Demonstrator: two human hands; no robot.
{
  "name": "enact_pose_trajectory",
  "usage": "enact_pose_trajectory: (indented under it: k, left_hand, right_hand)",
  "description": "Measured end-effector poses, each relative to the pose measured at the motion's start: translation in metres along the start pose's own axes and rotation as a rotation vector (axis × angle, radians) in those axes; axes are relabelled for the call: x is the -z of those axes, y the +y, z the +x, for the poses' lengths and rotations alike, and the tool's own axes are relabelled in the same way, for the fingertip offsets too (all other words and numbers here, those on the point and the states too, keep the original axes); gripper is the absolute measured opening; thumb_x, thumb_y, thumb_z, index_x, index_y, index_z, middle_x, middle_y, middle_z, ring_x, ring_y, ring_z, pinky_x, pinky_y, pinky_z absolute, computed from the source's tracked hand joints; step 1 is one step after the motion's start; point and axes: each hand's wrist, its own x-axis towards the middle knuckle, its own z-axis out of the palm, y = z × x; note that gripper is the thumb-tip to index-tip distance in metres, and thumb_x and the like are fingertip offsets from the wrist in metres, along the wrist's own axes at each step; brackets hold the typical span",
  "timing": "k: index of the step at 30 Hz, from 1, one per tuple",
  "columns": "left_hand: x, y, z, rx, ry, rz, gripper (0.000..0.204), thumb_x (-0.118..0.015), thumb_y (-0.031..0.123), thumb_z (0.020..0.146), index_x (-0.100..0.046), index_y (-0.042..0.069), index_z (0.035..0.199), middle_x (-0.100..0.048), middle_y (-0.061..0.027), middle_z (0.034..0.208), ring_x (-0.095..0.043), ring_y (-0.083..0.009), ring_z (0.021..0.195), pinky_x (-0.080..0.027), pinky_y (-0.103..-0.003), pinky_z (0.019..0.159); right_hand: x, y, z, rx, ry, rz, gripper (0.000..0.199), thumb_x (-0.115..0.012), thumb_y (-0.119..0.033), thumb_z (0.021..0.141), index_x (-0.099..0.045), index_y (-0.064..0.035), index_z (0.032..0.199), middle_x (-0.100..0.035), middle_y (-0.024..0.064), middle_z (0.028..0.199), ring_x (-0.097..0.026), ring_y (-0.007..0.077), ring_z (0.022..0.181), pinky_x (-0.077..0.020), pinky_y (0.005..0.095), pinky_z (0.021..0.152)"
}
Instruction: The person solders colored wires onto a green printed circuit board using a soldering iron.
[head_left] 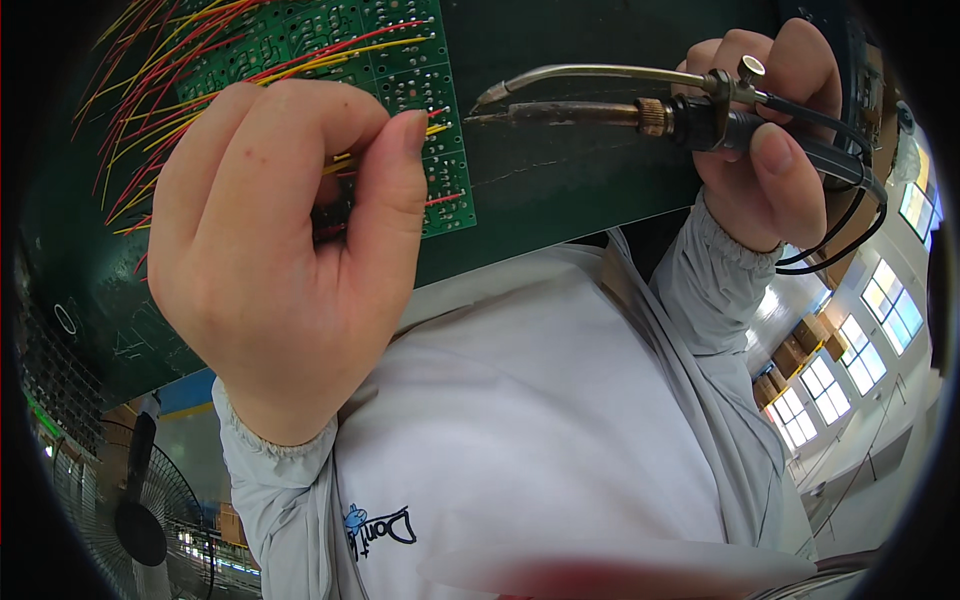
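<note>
My left hand (280,230) is closed in a pinch over a green circuit board (457,185), thumb against forefinger. Short red and yellow wire ends show just past the thumb tip, and a wire seems to be pinched there, though the fingers mostly hide it. Many thin red and yellow wires (340,50) lie across the board and fan out to the left. In my right hand (765,185) is a soldering iron (655,118) with a curved metal solder-feed tube (600,72) clamped above it. Its tip points left, slightly off the board's right edge.
The board rests on a dark green worktop (570,185), whose front edge runs close to my body. Black cables (850,215) loop from the iron's rear at the right. A fan (140,530) stands at lower left. Stacked cartons (800,345) and windows appear far right.
</note>
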Motion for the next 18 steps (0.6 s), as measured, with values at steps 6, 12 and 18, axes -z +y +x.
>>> enact_pose_trajectory:
  k: [6, 12, 18]
  left_hand:
    - [0.002, 0.001, -0.002, -0.045, 0.030, 0.032, 0.012, -0.075, 0.005, 0.092, -0.066, 0.000, 0.088, -0.061, -0.0032, 0.076, -0.054, -0.0095, 0.062, -0.043, -0.023, 0.055]
    - [0.034, 0.011, 0.002, 0.119, 0.189, 0.233, 0.017, -0.074, 0.016, 0.097, -0.070, -0.001, 0.096, -0.068, -0.0014, 0.085, -0.057, -0.0061, 0.071, -0.049, -0.021, 0.069]
    - [0.037, 0.016, -0.014, -0.205, -0.030, 0.035, 0.011, -0.077, 0.001, 0.088, -0.066, -0.001, 0.087, -0.062, -0.0072, 0.079, -0.057, -0.0163, 0.068, -0.045, -0.027, 0.060]
  right_hand:
    - [-0.013, 0.012, 0.002, 0.062, 0.145, 0.321, 0.040, -0.080, -0.007, 0.078, -0.041, -0.0115, 0.084, -0.049, 0.0041, 0.063, -0.039, 0.0092, 0.051, -0.0308, 0.0258, 0.047]
    - [-0.011, 0.005, -0.010, 0.053, 0.191, 0.263, 0.037, -0.078, -0.010, 0.080, -0.041, -0.0119, 0.085, -0.047, 0.0041, 0.064, -0.039, 0.0098, 0.054, -0.0313, 0.0267, 0.048]
    - [-0.009, -0.005, -0.025, 0.044, 0.002, 0.058, 0.028, -0.070, -0.022, 0.083, -0.044, -0.0134, 0.088, -0.053, 0.0062, 0.073, -0.048, 0.0133, 0.061, -0.0393, 0.0266, 0.055]
